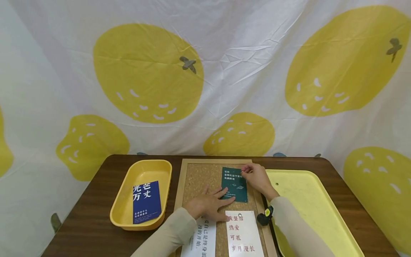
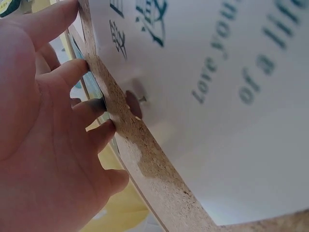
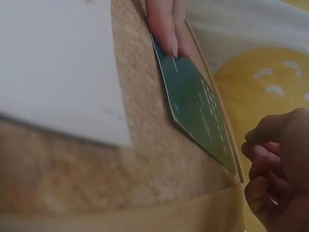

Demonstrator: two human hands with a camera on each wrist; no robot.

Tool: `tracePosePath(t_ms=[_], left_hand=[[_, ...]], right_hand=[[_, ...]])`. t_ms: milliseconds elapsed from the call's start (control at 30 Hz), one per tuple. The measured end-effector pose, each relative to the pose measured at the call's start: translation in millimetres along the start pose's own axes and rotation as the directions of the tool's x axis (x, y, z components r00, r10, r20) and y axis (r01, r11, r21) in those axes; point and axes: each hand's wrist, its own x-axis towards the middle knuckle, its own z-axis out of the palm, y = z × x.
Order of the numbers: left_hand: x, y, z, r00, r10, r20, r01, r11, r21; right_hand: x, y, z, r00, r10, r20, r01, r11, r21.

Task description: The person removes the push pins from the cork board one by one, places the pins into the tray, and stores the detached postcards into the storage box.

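Observation:
On the corkboard (image 1: 199,175), a dark green card (image 1: 232,184) with white writing lies near the top right. My left hand (image 1: 208,206) is spread over its lower left part, and its fingertips (image 3: 169,41) press the card in the right wrist view. Thumb and fingers of my right hand (image 1: 257,177) pinch together at the card's upper right corner. A tiny pale thing at those fingertips looks like a thumbtack; the fingers mostly hide it. Below are a white card with red writing (image 1: 244,237) and another with dark writing (image 2: 217,121), which has a thumbtack (image 2: 135,104) in it.
To the left, a yellow basin (image 1: 123,200) holds a blue card (image 1: 146,208). A pale yellow tray (image 1: 308,200) lies right of the board, with a small tack (image 1: 277,184) in it. A fruit-patterned curtain (image 1: 224,71) hangs behind the brown table (image 1: 93,214).

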Motion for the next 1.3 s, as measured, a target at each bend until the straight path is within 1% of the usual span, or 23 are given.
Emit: tracePosePath(t_ms=[167, 433, 600, 733, 967, 1100, 1300], left_hand=[[-0.7, -1.1, 0.9, 1.000, 0.008, -0.007, -0.008, 1.000, -0.013], [-0.7, -1.7, 1.6, 1.000, 0.010, -0.012, -0.010, 1.000, -0.014], [-0.6, -1.9, 2.8, 1.000, 0.010, -0.012, -0.010, 1.000, -0.014], [0.0, -2.8, 3.2, 1.000, 0.013, -0.015, -0.013, 1.000, -0.019], [-0.5, -3.6, 3.1, 1.000, 0.021, -0.013, -0.021, 1.000, -0.021], [-1.2, -3.3, 2.7, 1.000, 0.022, -0.013, -0.022, 0.999, -0.026], [-1.3, -3.0, 2.1, 1.000, 0.019, -0.018, -0.020, 0.999, -0.032]], right_hand=[[-2.8, 6, -8, 1.000, -0.012, 0.007, 0.012, 1.000, 0.008], [-10.7, 17, -20, 0.997, -0.075, 0.002, 0.075, 0.996, -0.054], [-16.3, 24, -30, 0.998, -0.067, 0.015, 0.068, 0.995, -0.068], [-20.1, 30, -38, 0.997, -0.081, 0.017, 0.082, 0.993, -0.082], [-26.1, 41, -47, 0.996, -0.091, -0.001, 0.091, 0.990, -0.104], [-29.6, 46, -50, 0.996, -0.084, -0.009, 0.082, 0.991, -0.108], [-35.1, 52, -57, 0.999, -0.038, 0.002, 0.038, 0.994, -0.105]])
